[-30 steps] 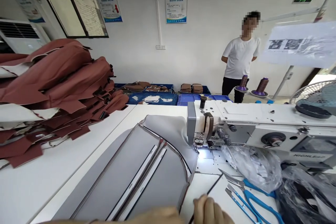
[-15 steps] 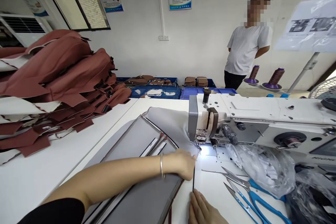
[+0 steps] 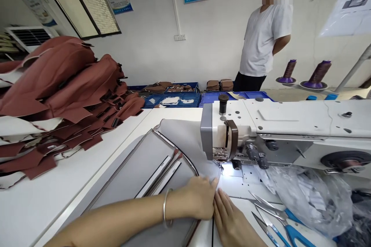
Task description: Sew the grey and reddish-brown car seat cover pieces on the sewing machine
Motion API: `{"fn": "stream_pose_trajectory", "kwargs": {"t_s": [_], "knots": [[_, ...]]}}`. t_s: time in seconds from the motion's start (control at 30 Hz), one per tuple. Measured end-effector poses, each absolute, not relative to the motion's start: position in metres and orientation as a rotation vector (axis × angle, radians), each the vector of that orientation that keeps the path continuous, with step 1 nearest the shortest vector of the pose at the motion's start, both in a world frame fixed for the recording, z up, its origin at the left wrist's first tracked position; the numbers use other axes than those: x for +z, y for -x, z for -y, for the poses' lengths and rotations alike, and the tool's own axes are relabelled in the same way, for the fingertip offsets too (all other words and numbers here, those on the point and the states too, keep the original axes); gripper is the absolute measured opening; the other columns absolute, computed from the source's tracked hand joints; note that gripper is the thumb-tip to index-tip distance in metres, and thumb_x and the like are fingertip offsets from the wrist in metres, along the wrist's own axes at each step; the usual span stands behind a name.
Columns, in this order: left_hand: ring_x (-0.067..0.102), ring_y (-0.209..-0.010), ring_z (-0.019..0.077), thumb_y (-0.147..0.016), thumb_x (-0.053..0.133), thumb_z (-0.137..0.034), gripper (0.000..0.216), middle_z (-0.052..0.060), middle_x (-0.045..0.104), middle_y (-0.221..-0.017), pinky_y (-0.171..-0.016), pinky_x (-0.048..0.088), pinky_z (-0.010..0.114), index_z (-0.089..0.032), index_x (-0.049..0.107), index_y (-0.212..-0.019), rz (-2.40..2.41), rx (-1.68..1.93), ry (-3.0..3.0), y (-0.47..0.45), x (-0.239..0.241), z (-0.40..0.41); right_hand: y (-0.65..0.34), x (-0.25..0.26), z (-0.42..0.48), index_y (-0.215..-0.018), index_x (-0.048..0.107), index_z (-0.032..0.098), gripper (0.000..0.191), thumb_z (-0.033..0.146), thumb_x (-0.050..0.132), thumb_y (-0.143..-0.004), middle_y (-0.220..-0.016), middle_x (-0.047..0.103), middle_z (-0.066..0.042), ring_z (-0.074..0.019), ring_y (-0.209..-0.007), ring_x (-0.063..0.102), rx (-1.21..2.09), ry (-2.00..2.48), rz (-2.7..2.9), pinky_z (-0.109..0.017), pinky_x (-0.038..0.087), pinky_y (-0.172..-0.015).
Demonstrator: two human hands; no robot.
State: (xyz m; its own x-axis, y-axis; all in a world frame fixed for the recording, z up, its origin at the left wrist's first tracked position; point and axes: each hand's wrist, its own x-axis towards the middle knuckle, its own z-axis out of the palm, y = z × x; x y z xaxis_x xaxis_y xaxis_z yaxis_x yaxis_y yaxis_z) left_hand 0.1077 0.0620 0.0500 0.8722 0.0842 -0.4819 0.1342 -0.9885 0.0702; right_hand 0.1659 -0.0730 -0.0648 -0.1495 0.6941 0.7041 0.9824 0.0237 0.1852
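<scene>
Near the front edge of the table [image 3: 43,200], just short of the sewing machine [image 3: 275,123], both hands lie side by side on the grey panel [image 3: 139,162]. My left hand [image 3: 199,197] presses down on the panel's curved, piped edge. Its fingers are close together, and I cannot tell whether they pinch the edge or only hold it flat. My right hand [image 3: 232,220] lies open and flat, fingers stretched toward the lit needle area [image 3: 224,160], with a dark strip [image 3: 213,225] running between the two hands.

The main risk I see is the fingertips, which are close to the needle. If the machine starts or the panel jerks forward, it could pull them under. Uneven pressure from the two hands could let the curved edge wander off line or pucker. The scissors [image 3: 278,220] lie just beside my right hand with their points toward the needle, so a sideways sweep could catch them. The loose plastic bag [image 3: 304,197] under the machine arm could also drag into the work.
</scene>
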Motion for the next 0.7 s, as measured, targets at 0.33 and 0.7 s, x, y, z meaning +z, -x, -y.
{"fn": "stream_pose_trajectory", "kwargs": {"t_s": [0.33,0.7], "knots": [[0.059,-0.095,0.0308,-0.072,0.045,-0.022,0.074,0.023,0.056,-0.118,-0.074,0.049,0.042,0.001,0.027,-0.140,-0.164,-0.789,-2.896,-0.109,0.049,-0.053,-0.163,-0.059,0.061,-0.100,0.064,-0.001,0.035,0.008,0.047,-0.071,-0.106,0.062,-0.025,-0.0354,-0.108,0.054,-0.816,1.697,1.807,-0.044,0.050,-0.085],[0.061,-0.091,0.0282,-0.073,0.047,-0.022,0.073,0.021,0.062,-0.107,-0.071,0.046,0.037,0.001,0.030,-0.139,-0.207,-0.800,-2.885,-0.113,0.056,-0.047,-0.169,-0.055,0.066,-0.106,0.062,-0.004,0.037,0.009,0.047,-0.075,-0.113,0.058,-0.028,-0.0352,-0.114,0.050,-0.721,1.700,1.877,-0.046,0.048,-0.091]]}}
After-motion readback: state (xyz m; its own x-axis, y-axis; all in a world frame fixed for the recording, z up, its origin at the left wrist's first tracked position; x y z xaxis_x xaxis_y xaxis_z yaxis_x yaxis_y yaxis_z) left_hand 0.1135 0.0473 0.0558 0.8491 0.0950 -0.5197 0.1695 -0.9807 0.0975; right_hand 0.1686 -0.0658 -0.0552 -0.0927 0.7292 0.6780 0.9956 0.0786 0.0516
